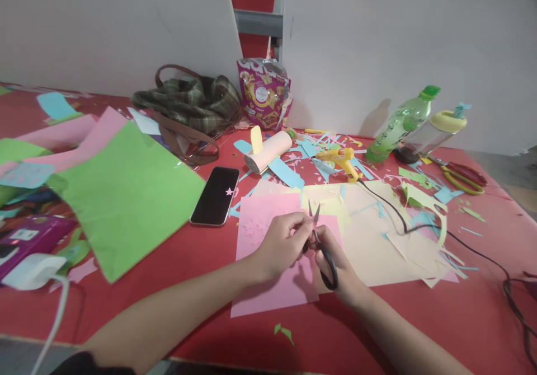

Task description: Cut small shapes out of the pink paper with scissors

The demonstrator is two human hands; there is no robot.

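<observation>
My right hand (338,257) grips a pair of black-handled scissors (329,268), whose blades point away from me and stand slightly apart. Beside the blades, my left hand (285,240) is closed in a pinch; what its fingertips hold is too small or hidden to make out. Both hands are over a pink sheet of paper (272,294), which carries a scatter of tiny pink cut pieces (254,228). A black phone (215,196) with a pink paper star (229,192) on its screen lies left of the sheet.
Behind my hands are a cardboard-tube airplane (271,150) and a yellow glue gun (339,159), its cord running right. A green bottle (398,126), a clear cup (436,131), pliers (464,176), green paper (130,196), a snack bag (264,95) and a plaid bag (193,103) surround them.
</observation>
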